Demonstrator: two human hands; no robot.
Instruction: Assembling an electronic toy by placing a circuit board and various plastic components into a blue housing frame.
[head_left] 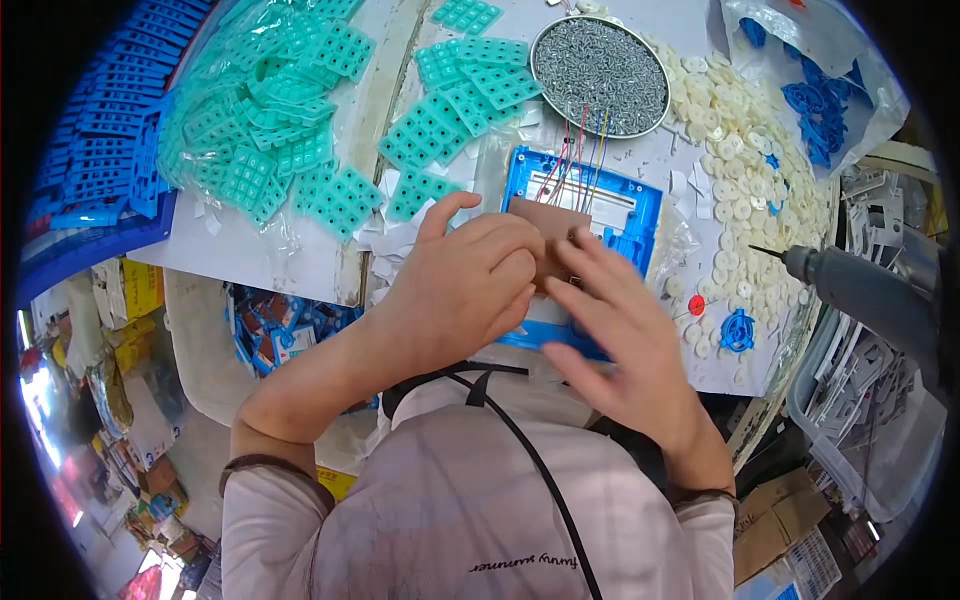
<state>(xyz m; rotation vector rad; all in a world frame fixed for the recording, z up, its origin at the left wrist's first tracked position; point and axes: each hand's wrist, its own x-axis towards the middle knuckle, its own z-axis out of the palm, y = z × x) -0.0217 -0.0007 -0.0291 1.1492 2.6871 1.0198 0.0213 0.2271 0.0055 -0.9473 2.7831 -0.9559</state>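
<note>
A blue plastic housing (647, 215) lies in front of me, with a white-framed window in its far part. Over its middle sits a brown circuit board (545, 220), and thin red, yellow, blue and dark wires (590, 150) run from it toward the far side. At the board's left edge my left hand (470, 270) is closed, its fingers curled against the board and the fingertips partly hidden. My right hand (630, 335) is slightly blurred, fingers apart, with its fingertips at the board's right side and the thumb over the housing's near edge.
Green rubber keypads (270, 120) are heaped left and beyond. A round tray of screws (600, 75) stands at the far side, white plastic discs (740, 190) spread to the right. A grey electric screwdriver (850, 285) points in from the right. Blue frames (115, 120) fill a bin far left.
</note>
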